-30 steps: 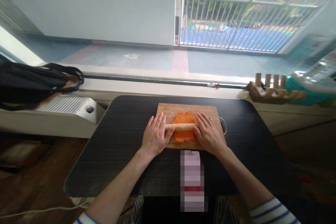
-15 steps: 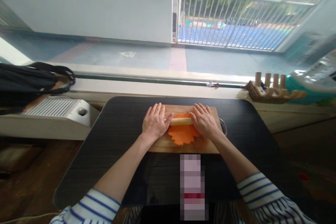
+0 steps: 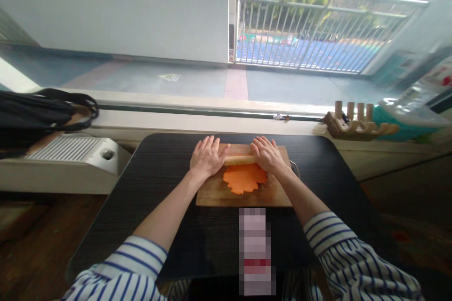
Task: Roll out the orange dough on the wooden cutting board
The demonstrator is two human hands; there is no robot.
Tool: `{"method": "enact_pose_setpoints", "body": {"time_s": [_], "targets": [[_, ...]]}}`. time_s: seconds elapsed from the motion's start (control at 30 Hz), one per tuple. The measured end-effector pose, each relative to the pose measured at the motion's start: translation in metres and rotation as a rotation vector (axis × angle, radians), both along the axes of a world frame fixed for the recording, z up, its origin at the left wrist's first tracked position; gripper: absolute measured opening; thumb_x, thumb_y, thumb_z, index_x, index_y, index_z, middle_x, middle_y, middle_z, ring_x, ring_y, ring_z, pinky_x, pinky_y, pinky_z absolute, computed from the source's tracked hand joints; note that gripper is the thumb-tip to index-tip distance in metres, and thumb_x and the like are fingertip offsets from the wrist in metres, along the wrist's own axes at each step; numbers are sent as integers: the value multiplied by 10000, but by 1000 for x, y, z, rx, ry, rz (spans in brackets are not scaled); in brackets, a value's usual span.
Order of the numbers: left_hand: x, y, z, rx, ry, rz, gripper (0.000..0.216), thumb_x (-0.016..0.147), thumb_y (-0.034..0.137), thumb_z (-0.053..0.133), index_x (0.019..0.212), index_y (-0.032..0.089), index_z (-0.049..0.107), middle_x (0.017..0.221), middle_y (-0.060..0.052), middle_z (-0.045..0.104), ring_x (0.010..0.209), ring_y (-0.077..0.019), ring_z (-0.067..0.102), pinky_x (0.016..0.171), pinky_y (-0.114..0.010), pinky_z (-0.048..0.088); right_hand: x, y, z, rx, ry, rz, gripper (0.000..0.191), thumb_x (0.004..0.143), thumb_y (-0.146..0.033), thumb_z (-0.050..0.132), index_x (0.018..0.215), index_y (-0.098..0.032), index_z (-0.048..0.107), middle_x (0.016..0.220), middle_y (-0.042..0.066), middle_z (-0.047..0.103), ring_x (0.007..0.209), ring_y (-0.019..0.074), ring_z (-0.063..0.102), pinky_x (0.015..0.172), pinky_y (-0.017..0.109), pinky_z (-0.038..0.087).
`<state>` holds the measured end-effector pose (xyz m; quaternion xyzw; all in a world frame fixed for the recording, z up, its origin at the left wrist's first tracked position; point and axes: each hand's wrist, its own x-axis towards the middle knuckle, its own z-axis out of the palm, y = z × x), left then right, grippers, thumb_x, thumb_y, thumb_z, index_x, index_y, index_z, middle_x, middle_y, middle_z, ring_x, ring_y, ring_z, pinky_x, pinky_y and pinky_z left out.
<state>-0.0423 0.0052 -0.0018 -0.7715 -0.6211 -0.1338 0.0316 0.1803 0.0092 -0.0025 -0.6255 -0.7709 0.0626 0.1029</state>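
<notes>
A pale wooden rolling pin (image 3: 241,160) lies across the far part of a thin orange dough-like sheet (image 3: 244,178) with a ragged edge. Both are on a wooden board (image 3: 211,196). My left hand (image 3: 208,156) rests palm down over the pin's left end, fingers stretched forward and the thumb along the pin. Over the right end lies my right hand (image 3: 267,154), also flat with its fingers extended. The palms hide both ends of the pin. Whether the sheet is dough or modelling clay I cannot tell.
The board sits on a black table (image 3: 169,160), its metal handle (image 3: 295,168) at the right. A pixelated patch (image 3: 254,244) covers something below the board. Beyond the table are a windowsill (image 3: 212,122), a wooden holder (image 3: 356,124), a teal container (image 3: 406,117) and a black bag (image 3: 38,108).
The rolling pin has moved slightly away from me under both hands, so more of the orange sheet shows on the near side. The camera view has shifted a little.
</notes>
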Motion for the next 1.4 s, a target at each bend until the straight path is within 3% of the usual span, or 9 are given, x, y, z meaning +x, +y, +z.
{"method": "enact_pose_setpoints", "body": {"time_s": [0.23,0.43,0.67,0.87,1.1,1.4], "targets": [[0,-29,-4,83,20,-54,691,947,551,184,1269,73,565,1331,-181,552,1284,-286,468,1081,-450,335,3,-28,-2,76,-35,66,484,995,-367,245,1313,-134,526,1450,131,442,1393,277,304,1139,530,207],[-8,-65,-6,82,44,-159,635,944,558,248,1261,110,567,1373,-168,516,1273,-274,483,1079,-444,348,12,-64,-2,100,-2,167,535,988,-398,285,1394,-81,429,1488,147,377,1407,266,276,1159,475,217],[-26,-84,-4,79,-11,-358,496,948,461,375,1267,120,544,1327,-145,566,1219,-251,533,1037,-437,405,25,-88,-14,191,97,283,450,955,-374,440,1324,-125,507,1385,135,518,1353,259,381,1137,509,270],[-26,-82,7,24,-36,-384,325,947,349,433,1170,191,607,1172,-84,675,1103,-217,610,1035,-457,396,38,-89,-11,233,146,357,299,938,-327,508,1193,-208,610,1237,103,641,1243,232,520,1114,518,312],[0,-83,0,35,-8,-462,324,943,342,448,1180,190,608,1255,-83,630,1191,-220,552,1063,-441,375,69,-105,-8,162,120,312,330,953,-327,476,1254,-230,569,1333,70,578,1313,230,446,1108,513,326],[13,-80,-8,75,75,-333,630,949,546,273,1363,112,465,1454,-144,425,1362,-283,362,1114,-471,314,56,-98,-11,111,45,125,506,986,-418,310,1366,-124,470,1468,111,419,1403,259,287,1140,473,262]]}}
